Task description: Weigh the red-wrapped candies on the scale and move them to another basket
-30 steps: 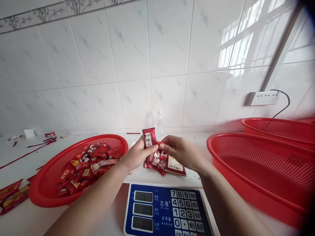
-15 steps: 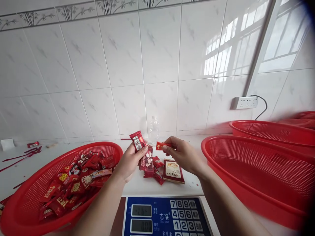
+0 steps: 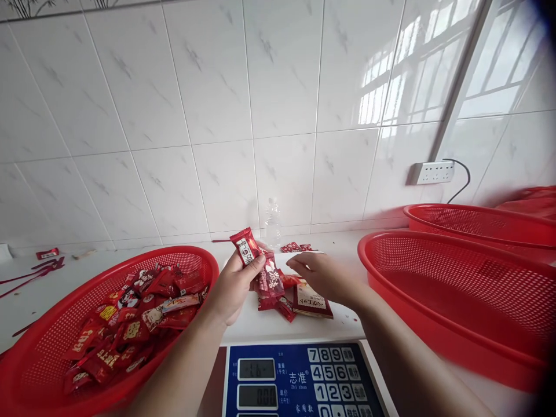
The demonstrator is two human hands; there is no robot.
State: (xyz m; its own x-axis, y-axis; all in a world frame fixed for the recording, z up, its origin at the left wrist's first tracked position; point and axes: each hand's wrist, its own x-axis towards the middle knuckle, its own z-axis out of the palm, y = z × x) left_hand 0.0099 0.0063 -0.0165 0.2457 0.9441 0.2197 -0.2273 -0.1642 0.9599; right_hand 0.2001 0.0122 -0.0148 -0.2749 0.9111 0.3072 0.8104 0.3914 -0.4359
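My left hand (image 3: 237,284) is closed around red snack packets, the upper one (image 3: 245,248) with a white label. Below it a darker red packet (image 3: 271,275) hangs under my thumb. My right hand (image 3: 324,278) is over the small pile, its fingers loosely bent and apart, with nothing visible in them. Beneath its fingertips a small red packet (image 3: 290,280) rests on the pile. Red packets (image 3: 285,308) and a flat cream-and-maroon packet (image 3: 310,300) lie on the white surface behind the blue scale panel (image 3: 295,376).
A red perforated basket (image 3: 204,255) full of wrapped snacks stands at left. Two red baskets (image 3: 369,246) are at right. A clear plastic bottle (image 3: 273,223) stands by the tiled wall, near loose red packets (image 3: 291,247). A power strip (image 3: 434,172) is on the wall.
My right hand has moved slightly down and right, and the small red packet it pinched has left its fingers. My left hand still holds its packets. The view has tilted down slightly.
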